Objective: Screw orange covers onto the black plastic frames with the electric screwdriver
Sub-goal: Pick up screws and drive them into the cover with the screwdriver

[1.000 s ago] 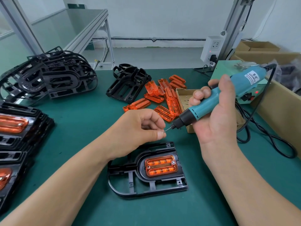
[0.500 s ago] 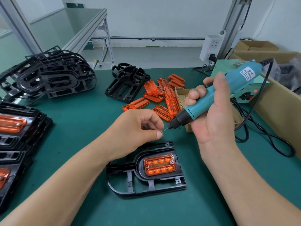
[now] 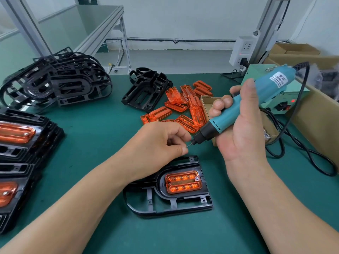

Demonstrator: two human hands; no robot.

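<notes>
Since half a second ago the right hand (image 3: 244,129) has tipped the electric screwdriver (image 3: 244,109) a little steeper, and its bit tip stays against the pinch of the left hand (image 3: 159,143).

Head view: the left hand sits mid-frame, thumb and forefinger closed on something tiny at the bit, too small to name. The right hand is wrapped fully round the teal, ribbed barrel of the screwdriver, whose black nose points down-left; a black cord (image 3: 300,143) loops off to the right over the counter (image 3: 91,134). Just below both hands lies a black plastic frame (image 3: 165,198), glossy, D-shaped with open ribs, flat on the matte green mat. An orange cover (image 3: 183,182), translucent and rounded-rectangular, is seated in its middle, with a screw head showing at its right end. Bare mat runs along the lower edge and left of centre. Loose orange covers (image 3: 185,105) are heaped centre-right beside a small cardboard box (image 3: 209,99). Empty frames (image 3: 55,83) pile at upper left; finished ones (image 3: 22,142) are stacked at the left edge. A cardboard carton wall (image 3: 317,121) closes the right side.
</notes>
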